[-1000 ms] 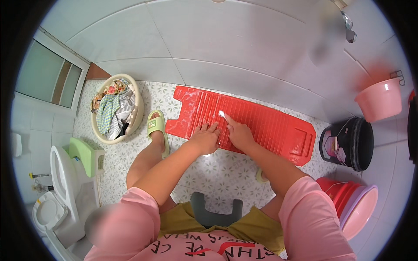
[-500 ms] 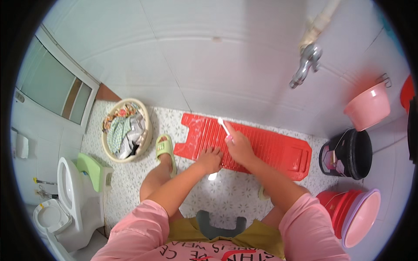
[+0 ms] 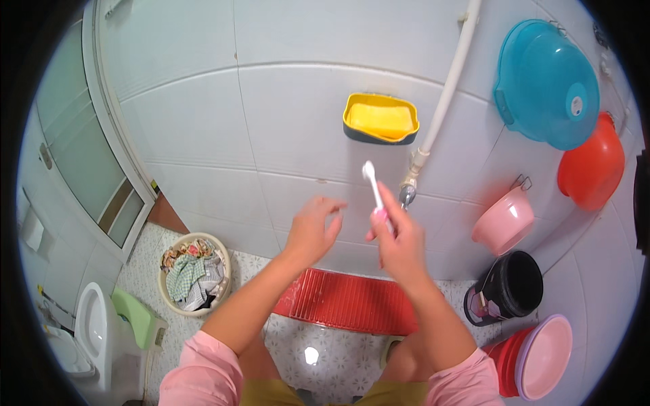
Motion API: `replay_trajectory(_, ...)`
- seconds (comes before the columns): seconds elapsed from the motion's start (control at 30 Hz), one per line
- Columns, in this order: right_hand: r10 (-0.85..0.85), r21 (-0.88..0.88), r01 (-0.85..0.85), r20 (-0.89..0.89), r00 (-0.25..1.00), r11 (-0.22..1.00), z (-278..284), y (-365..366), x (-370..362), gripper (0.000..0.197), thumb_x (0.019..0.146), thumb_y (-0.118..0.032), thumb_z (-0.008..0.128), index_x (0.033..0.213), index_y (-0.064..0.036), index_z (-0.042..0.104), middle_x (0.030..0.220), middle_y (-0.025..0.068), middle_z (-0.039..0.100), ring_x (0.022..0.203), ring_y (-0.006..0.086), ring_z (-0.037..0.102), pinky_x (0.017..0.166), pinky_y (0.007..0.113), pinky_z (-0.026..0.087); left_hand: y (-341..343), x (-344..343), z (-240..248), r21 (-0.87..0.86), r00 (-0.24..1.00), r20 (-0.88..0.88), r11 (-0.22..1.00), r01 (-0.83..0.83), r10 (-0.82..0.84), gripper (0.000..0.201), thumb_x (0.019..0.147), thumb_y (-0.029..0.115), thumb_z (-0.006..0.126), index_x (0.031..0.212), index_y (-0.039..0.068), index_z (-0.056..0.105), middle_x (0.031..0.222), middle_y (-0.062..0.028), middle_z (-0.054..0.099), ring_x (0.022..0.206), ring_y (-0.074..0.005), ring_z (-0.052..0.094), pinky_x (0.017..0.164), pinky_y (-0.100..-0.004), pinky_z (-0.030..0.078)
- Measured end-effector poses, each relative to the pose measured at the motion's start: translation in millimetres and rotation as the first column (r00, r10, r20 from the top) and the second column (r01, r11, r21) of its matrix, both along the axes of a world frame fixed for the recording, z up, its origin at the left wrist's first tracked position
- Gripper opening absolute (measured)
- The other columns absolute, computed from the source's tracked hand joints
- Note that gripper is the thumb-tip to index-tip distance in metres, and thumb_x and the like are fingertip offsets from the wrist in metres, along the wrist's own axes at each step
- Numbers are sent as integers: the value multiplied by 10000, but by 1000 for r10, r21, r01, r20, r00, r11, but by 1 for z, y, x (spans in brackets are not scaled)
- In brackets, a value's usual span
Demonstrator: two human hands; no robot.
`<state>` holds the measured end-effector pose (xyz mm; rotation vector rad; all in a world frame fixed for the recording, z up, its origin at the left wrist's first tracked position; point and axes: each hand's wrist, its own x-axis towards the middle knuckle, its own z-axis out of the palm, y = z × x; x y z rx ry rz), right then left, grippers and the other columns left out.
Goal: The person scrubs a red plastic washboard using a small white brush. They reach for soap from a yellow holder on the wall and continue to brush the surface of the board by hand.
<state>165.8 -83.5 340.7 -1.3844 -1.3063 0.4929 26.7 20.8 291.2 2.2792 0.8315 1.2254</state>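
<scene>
My right hand (image 3: 401, 245) is closed round the pink handle of a toothbrush (image 3: 376, 193), whose white head points up and to the left. To its left my left hand (image 3: 315, 229) hangs in the air with fingers apart and nothing in them. Both hands are raised in front of the tiled wall. Below them a red ridged plastic board (image 3: 345, 302) lies on the floor along the wall, partly covered by my right forearm. On the wall above the toothbrush is a yellow and dark grey soap holder (image 3: 381, 120).
A pale basket (image 3: 227, 260) of clothes (image 3: 189, 274) stands left, near a green stool (image 3: 135, 317) and a toilet (image 3: 95, 325). Right are a pipe with a tap (image 3: 407, 195), hanging blue (image 3: 548, 84), red (image 3: 592, 166) and pink (image 3: 506, 222) basins, a black bucket (image 3: 518, 284) and stacked tubs (image 3: 545, 356).
Both hands have risen from the red board toward the wall, the toothbrush still in my right hand. My left hand has left the board. The view has tilted up, showing the soap holder.
</scene>
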Motion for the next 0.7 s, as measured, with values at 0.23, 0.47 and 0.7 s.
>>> replay_trajectory(0.23, -49, 13, 47, 315, 948, 999, 85, 48, 33, 378, 857, -150, 530, 1222, -60, 569, 799, 146, 657, 597, 217, 622, 606, 330, 482, 43, 30, 81, 12, 959, 243, 988, -155, 148, 208, 805, 121, 653, 992, 55, 593, 855, -73, 590, 718, -157, 580, 625, -279, 468)
replay_trajectory(0.47, -127, 57, 114, 508, 852, 992, 85, 66, 29, 369, 852, -177, 541, 1193, -41, 579, 859, 203, 654, 785, 364, 628, 739, 429, 480, 47, 52, 85, -154, 941, 283, 977, -145, 184, 353, 779, 170, 683, 1007, 40, 447, 850, -73, 592, 639, -197, 603, 626, -343, 475)
replay_trajectory(0.7, -92, 17, 101, 587, 804, 995, 75, 64, 19, 377, 856, -178, 548, 1216, -70, 573, 868, 207, 656, 783, 327, 638, 718, 377, 482, 45, 59, 86, -118, 930, 327, 984, -133, 165, 350, 779, 130, 672, 1015, 38, 432, 809, -73, 598, 663, -208, 612, 640, -348, 481)
